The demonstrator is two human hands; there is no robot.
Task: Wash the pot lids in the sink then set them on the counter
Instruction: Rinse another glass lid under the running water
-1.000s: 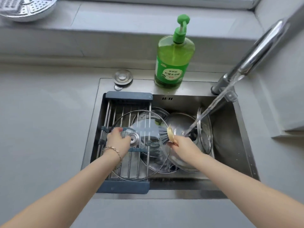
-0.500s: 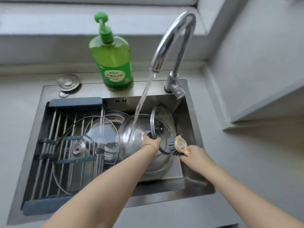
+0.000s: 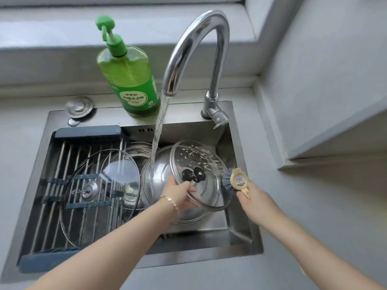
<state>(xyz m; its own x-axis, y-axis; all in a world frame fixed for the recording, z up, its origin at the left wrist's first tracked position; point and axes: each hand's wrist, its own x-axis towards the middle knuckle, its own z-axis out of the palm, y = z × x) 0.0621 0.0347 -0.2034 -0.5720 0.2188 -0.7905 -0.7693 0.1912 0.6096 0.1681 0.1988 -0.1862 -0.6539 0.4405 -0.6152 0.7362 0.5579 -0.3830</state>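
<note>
Head: lid (image 3: 201, 164), brush (image 3: 236, 178) held; rack (image 3: 88, 131), soap bottle (image 3: 134, 80) near.

Both arms are uncovered along their whole visible length. The left forearm (image 3: 117, 245) and the right forearm (image 3: 310, 243) show bare skin from the bottom edge of the view up to the wrists. A thin gold-coloured chain bracelet (image 3: 170, 203) sits at the wrist just behind the left hand (image 3: 180, 191). It is made of small oblong links with a faint pinkish glint and lies loosely across the wrist. The right hand (image 3: 254, 200) and its wrist are bare, as are the fingers that show on both hands.
</note>
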